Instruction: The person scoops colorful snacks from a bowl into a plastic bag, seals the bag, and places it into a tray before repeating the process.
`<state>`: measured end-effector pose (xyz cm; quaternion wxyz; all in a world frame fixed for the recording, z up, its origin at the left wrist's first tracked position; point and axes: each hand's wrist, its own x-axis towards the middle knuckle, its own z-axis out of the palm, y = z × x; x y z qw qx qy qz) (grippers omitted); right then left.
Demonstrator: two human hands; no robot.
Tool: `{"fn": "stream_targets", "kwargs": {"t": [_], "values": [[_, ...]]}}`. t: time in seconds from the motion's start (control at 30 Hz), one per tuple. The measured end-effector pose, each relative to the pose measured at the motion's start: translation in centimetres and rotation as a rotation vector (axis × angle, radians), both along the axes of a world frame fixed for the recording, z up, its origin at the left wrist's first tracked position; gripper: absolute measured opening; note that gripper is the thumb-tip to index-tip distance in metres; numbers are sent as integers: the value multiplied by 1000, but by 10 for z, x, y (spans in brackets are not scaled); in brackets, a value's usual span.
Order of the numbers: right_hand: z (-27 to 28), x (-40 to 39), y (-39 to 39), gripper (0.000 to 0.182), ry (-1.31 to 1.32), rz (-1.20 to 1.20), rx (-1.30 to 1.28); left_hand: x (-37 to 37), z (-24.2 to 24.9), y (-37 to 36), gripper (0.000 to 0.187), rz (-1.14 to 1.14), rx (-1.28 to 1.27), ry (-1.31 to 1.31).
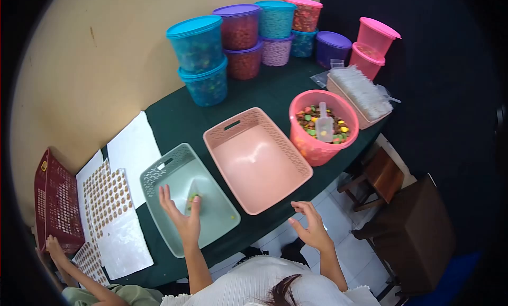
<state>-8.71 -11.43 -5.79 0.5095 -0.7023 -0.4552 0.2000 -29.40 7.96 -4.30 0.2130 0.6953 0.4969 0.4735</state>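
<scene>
Over the green plastic basket, my left hand has its fingers spread, with thumb and index finger wide apart. Just beyond the thumb, a small clear bag of colored candies lies in that basket, partly hidden by the hand. A small yellow piece lies near the basket's right end. My right hand hovers past the table's front edge, thumb and fingers curved but apart, holding nothing. Closest to it is the pink basket. A pink tub of colored candies, with a clear scoop in it, stands beyond.
Stacked lidded tubs line the back. A tray of clear plastic bags sits at right. On the left, white sheets hold rows of small brown pieces. Another person's hand touches a red basket. A wooden stool stands right.
</scene>
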Motion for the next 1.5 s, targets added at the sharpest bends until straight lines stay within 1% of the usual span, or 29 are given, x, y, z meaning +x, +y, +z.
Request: {"fn": "stream_targets", "kwargs": {"t": [0.03, 0.07, 0.1, 0.13, 0.17, 0.23, 0.27, 0.37, 0.43, 0.5, 0.57, 0.6, 0.63, 0.7, 0.77, 0.83, 0.93, 1.03, 1.1, 1.13, 1.17, 1.23, 1.27, 1.33, 1.37, 1.4, 1.43, 1.47, 1.5], "values": [[1, 11, -10, 38, -22, 19, -37, 11, 1, -7, 61, -9, -3, -5], [4, 21, -19, 33, -63, 21, -28, 22, 2, -13, 60, -33, -56, -133], [5, 33, -29, 33, -67, 10, -29, 36, 3, -19, 58, -58, -109, -259], [5, 45, -40, 31, -86, 43, -57, 53, 3, -27, 47, -96, -84, -344], [5, 57, -49, 30, -103, 77, -85, 66, 3, -36, 47, -107, -84, -346], [7, 80, -68, 28, -122, 67, -108, 93, -1, -53, 35, -394, -154, -380], [8, 91, -78, 27, -140, 65, -134, 109, -3, -63, 35, -408, -160, -380], [11, 120, -107, 25, -192, 25, -173, 163, -7, -96, 17, -606, -272, -443], [9, 139, -122, 25, -179, -3, -179, 196, -11, -111, 12, -676, -265, -326], [8, 154, -134, 24, -161, -19, -185, 227, -2, -131, 8, -784, -358, -376], [9, 171, -138, 24, -121, -30, -165, 251, 0, -145, 9, -1004, -480, -447], [10, 180, -137, 24, -122, -20, -179, 262, -2, -149, 11, -1071, -507, -389], [11, 190, -136, 24, -127, -23, -179, 274, -3, -151, 12, -1129, -461, -305], [15, 209, -130, 24, -158, -22, -178, 301, 0, -156, 13, -1199, -480, -262], [16, 231, -122, 24, -174, -22, -165, 328, -3, -155, 14, -1287, -592, -293], [17, 255, -113, 22, -175, -10, -175, 355, 1, -148, 15, -1344, -584, -234], [26, 295, -104, 23, -230, -19, -170, 401, -3, -133, 13, -1409, -562, -207], [36, 332, -99, 24, -236, -28, -170, 446, -3, -122, 14, -1356, -569, -167], [40, 356, -98, 23, -214, -122, -166, 467, -1, -116, 14, -1361, -547, -152], [43, 367, -97, 19, -188, -159, -129, 477, -5, -112, 14, -1370, -535, -160], [47, 379, -97, 19, -187, -159, -130, 487, -6, -110, 14, -1370, -537, -160], [50, 401, -95, 13, -64, -289, 12, 501, -8, -105, 14, -1323, -563, -122], [50, 416, -92, 8, -50, -349, 107, 506, -9, -103, 13, -1312, -568, -127], [52, 454, -84, 6, -127, -450, 196, 513, -14, -98, 14, -1268, -575, -120], [47, 476, -77, 5, -76, -501, 242, 518, -17, -97, 14, -1240, -568, -126], [53, 497, -66, 4, -94, -523, 229, 524, -19, -95, 14, -1213, -576, -128], [49, 526, -53, 5, -222, -458, 237, 530, -22, -92, 15, -1188, -526, -92], [59, 547, -36, 6, -288, -361, 179, 534, -24, -91, 17, -1156, -482, -54], [59, 568, -16, 6, -352, -262, 126, 537, -22, -92, 17, -1114, -497, -60]]}}
